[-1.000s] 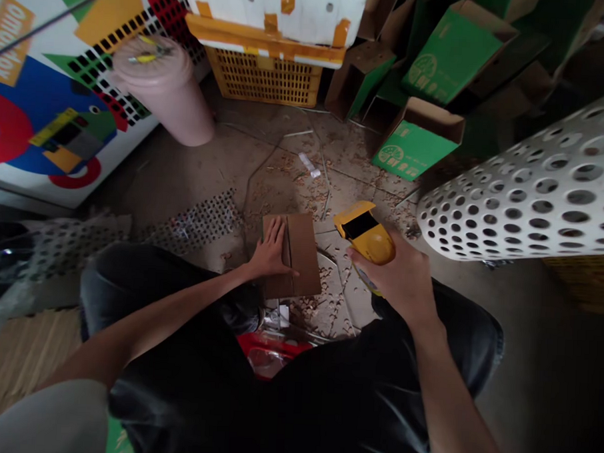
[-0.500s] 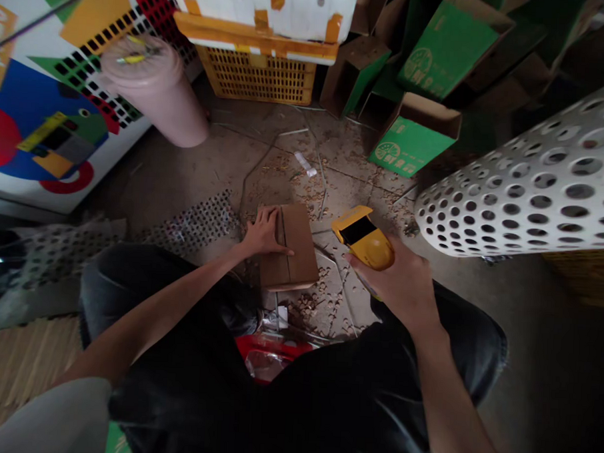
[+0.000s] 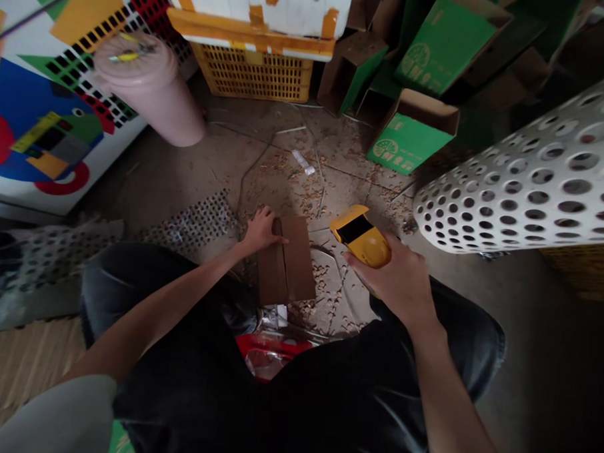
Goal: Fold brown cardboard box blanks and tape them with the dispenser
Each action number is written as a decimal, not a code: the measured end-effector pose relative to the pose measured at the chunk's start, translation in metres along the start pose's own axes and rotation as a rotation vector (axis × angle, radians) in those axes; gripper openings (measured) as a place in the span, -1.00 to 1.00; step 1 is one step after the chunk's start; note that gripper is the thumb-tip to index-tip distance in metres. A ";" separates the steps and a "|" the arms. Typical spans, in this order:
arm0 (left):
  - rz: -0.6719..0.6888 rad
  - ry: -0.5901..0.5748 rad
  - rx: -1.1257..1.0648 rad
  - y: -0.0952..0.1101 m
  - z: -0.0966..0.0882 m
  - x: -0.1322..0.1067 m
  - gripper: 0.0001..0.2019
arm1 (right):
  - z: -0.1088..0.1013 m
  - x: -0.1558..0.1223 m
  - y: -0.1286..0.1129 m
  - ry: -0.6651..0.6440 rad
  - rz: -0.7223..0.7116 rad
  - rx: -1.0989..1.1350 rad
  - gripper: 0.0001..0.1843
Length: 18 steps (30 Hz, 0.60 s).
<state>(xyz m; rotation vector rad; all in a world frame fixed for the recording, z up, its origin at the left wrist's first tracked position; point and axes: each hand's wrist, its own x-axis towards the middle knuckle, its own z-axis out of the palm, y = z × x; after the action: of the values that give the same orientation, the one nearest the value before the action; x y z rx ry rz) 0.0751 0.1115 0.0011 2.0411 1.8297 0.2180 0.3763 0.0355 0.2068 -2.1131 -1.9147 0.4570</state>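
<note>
A small brown cardboard box [image 3: 299, 260] sits between my knees, a seam running between its two flaps. My left hand [image 3: 262, 230] is closed on the far left part of the box, thumb over the top and the other fingers at its far edge. To the right of the box, and apart from it, my right hand [image 3: 402, 274] grips a yellow hand tool [image 3: 369, 243] with a rounded body and a dark recess near its front. The tool's exact kind is not clear, and its handle is mostly hidden by my palm.
Small brown bits [image 3: 329, 281] litter the floor. Open green cartons [image 3: 410, 141] stand at the back right, below a perforated white cylinder [image 3: 524, 189]. A pink tumbler [image 3: 174, 104] and a yellow crate [image 3: 253, 74] stand behind. Stacked cardboard [image 3: 30, 361] lies at left.
The box has tipped and shifted slightly towards me; its near side no longer shows and a gap shows along its seam. The tool in my right hand has barely moved.
</note>
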 end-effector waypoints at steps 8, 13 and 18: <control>0.019 0.104 -0.375 -0.006 -0.006 0.001 -0.82 | 0.005 0.003 0.003 0.000 -0.020 -0.035 -0.48; 0.062 -0.098 -0.672 0.006 -0.014 -0.026 -0.69 | 0.003 0.003 -0.001 -0.025 -0.006 -0.053 -0.46; -0.001 -0.483 -0.749 0.008 -0.013 -0.050 -0.27 | 0.003 0.004 -0.007 -0.042 0.001 -0.049 -0.48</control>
<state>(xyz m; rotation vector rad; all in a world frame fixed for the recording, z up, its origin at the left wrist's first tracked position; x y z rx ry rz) 0.0713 0.0638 0.0231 1.4060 1.1998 0.3176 0.3693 0.0397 0.2067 -2.1518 -1.9668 0.4622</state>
